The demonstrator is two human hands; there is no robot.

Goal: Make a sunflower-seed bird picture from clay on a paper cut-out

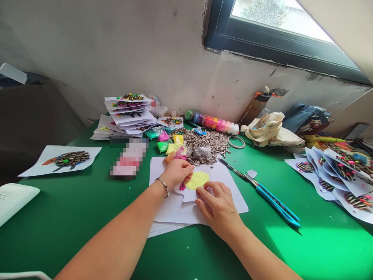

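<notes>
A flat, pale yellow oval of modelling clay (198, 180) lies on a small piece of white paper (189, 196), with a bit of magenta clay (182, 187) at its left. My left hand (176, 174), wearing a bracelet, is closed in a pinch at the oval's left edge; whatever its fingertips hold is hidden. From the lower right, my right hand (218, 204) rests with fingers apart, its index fingertip against the oval's lower edge. Beneath both hands is a stack of white sheets (233, 198).
Sunflower seeds (215, 142) lie heaped behind the paper, beside bagged coloured clay (162, 146). A blue utility knife (276, 204) lies at the right. Seed-decorated sheets sit in a left stack (131, 116) and a right pile (335, 175). A bottle (253, 107) leans near the wall.
</notes>
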